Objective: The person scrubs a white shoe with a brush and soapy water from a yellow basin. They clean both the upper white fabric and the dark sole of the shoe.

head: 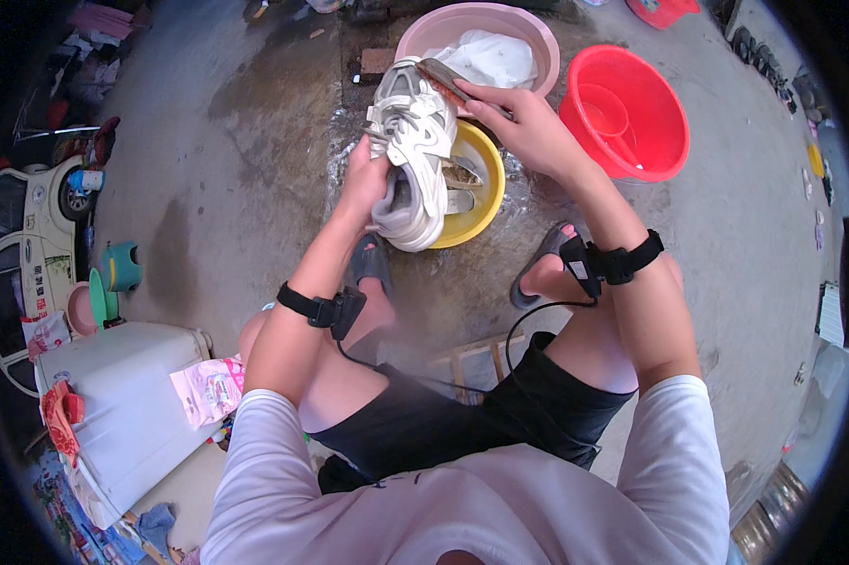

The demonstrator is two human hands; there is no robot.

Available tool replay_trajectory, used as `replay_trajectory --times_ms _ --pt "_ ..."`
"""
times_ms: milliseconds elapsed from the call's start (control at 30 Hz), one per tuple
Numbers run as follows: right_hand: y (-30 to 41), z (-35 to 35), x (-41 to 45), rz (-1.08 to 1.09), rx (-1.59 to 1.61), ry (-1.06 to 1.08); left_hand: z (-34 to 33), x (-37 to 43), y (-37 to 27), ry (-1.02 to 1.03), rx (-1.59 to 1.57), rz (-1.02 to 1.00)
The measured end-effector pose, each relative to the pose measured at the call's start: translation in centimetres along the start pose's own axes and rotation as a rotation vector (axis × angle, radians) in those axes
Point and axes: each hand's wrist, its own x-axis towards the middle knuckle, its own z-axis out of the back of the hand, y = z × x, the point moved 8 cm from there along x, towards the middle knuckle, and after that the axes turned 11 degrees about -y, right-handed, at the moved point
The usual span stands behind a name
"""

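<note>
A white lace-up sneaker (pixel 421 145) is gripped at its left side by my left hand (pixel 368 176), its toe pointing away from me. My right hand (pixel 519 123) holds a scrubbing brush (pixel 444 76) with a dark handle and reddish bristles, which lies against the toe's right side. Below the sneaker stands a yellow basin (pixel 493 185), partly covered by it. Inside are a brown-and-white item (pixel 459 174) and a pale, rounded item (pixel 459 203), too hidden to name. Behind the sneaker, a pink basin (pixel 548 46) contains white, plastic-like material (pixel 495 60).
To the right stands a red bucket (pixel 671 113) with a red dipper (pixel 604 116) inside. Wet concrete (pixel 269 99) surrounds the basins. A white cabinet-like box (pixel 135 388) bears a pink packet (pixel 209 388) at my left. Farther left is a parked car (pixel 39 233). Cables hang from both forearm straps.
</note>
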Motion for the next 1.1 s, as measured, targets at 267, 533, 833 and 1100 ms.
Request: replay_trajectory --times_ms 267,533,833,1100 --pt "-2.1 -0.4 1.2 -0.095 -0.006 -0.068 -2.7 -2.4 0.0 0.068 0.279 -0.152" --pt "-0.6 0.1 -0.4 -0.063 0.030 -0.038 -1.9 -2.5 -3.9 0.089 0.318 -0.281" --pt "-0.9 1.5 -0.6 -0.057 0.081 -0.073 -1.1 -2.1 -3.9 0.052 0.432 -0.340" --pt "0.7 1.5 -2.1 -0.036 0.132 -0.043 -1.3 -2.7 -5.1 0.013 0.367 -0.307"
